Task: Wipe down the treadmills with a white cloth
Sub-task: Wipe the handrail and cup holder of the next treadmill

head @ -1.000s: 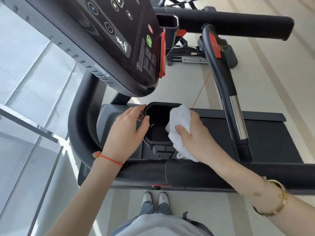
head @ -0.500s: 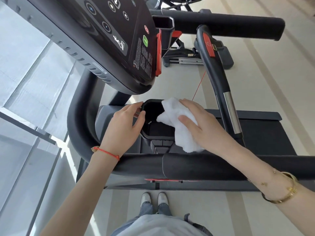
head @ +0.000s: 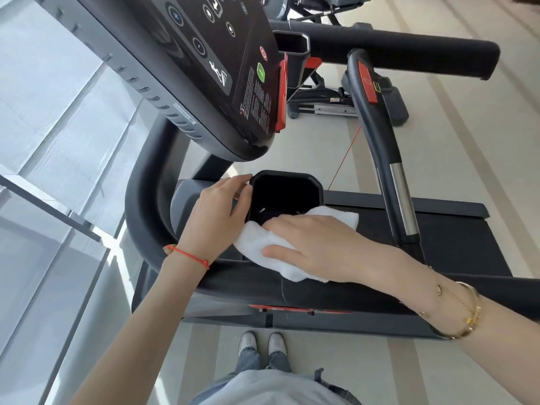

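A black treadmill (head: 152,206) fills the view, its console (head: 204,62) at the top left. Below the console sits a black cup holder (head: 287,182). My left hand (head: 213,220) rests on the holder's left rim, fingers curled around its edge. My right hand (head: 318,247) lies flat on a white cloth (head: 257,241), pressing it against the holder's near rim and the tray beside it. Most of the cloth is hidden under my palm; its ends stick out left and right.
A curved grip bar with a red tab (head: 377,118) rises to the right of the holder. The padded handrail (head: 321,293) runs below my hands. The belt (head: 455,241) lies at right. Another machine (head: 327,100) stands behind. A glass wall (head: 52,171) is at left.
My right hand has swept the cloth from the holder's right rim down and left across its near edge, flattening onto it. The left hand has stayed on the left rim.
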Demonstrator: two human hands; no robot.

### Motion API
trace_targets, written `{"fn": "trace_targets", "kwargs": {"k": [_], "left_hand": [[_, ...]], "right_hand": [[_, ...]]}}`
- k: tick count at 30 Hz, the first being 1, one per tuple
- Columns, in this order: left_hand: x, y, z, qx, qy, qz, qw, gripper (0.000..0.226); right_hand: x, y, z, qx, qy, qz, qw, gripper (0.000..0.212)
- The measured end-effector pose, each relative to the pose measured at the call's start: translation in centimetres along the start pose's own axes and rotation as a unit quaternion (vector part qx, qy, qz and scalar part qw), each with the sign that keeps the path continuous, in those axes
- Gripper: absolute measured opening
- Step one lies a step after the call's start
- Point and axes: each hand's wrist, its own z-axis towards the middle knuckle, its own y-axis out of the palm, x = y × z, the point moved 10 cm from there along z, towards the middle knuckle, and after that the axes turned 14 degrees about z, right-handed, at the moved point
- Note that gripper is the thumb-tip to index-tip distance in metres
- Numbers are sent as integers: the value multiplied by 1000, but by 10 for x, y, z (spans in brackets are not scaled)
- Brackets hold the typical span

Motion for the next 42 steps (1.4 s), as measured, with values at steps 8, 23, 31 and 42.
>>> {"fn": "trace_targets", "kwargs": {"k": [8, 23, 31, 42], "left_hand": [[4, 1, -1, -7, 13, 2, 1000, 34], [4, -1, -3, -8, 15, 1, 1000, 34], [4, 2, -3, -7, 25, 4, 1000, 37], [6, 2, -3, -8, 30, -4, 1000, 39]], "right_hand": [[16, -16, -22, 23, -16, -38, 999, 48], [15, -24, -41, 112, -47, 3, 993, 36], [50, -77, -60, 383, 19, 179, 906, 36], [60, -54, 69, 120, 38, -13, 992, 35]]}}
